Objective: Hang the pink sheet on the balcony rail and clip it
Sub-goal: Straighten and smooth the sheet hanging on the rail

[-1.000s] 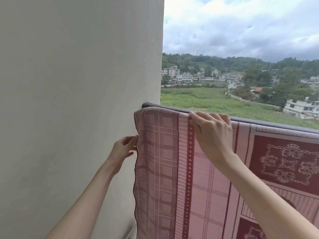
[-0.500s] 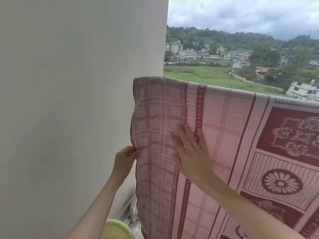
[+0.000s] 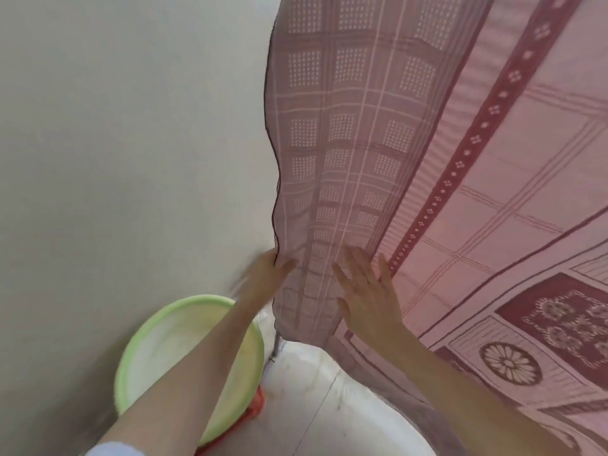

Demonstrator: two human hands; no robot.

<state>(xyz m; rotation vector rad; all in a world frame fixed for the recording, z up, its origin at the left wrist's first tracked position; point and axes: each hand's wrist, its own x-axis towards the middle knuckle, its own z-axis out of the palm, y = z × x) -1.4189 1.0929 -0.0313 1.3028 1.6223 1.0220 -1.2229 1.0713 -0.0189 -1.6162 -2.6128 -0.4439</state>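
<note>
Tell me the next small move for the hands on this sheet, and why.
Probably tug the pink sheet downward: the left hand pinches its side edge, the right hand lies flat on it, and folds bunch between them.

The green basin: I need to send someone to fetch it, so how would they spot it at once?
Start at the plain pale wall on the left and follow it down to the floor. There, left of the hanging pink sheet and partly under the left forearm, sits the green basin. It is round, lime-rimmed with a pale inside, and stands on something red-orange, unlike anything else nearby.
</note>
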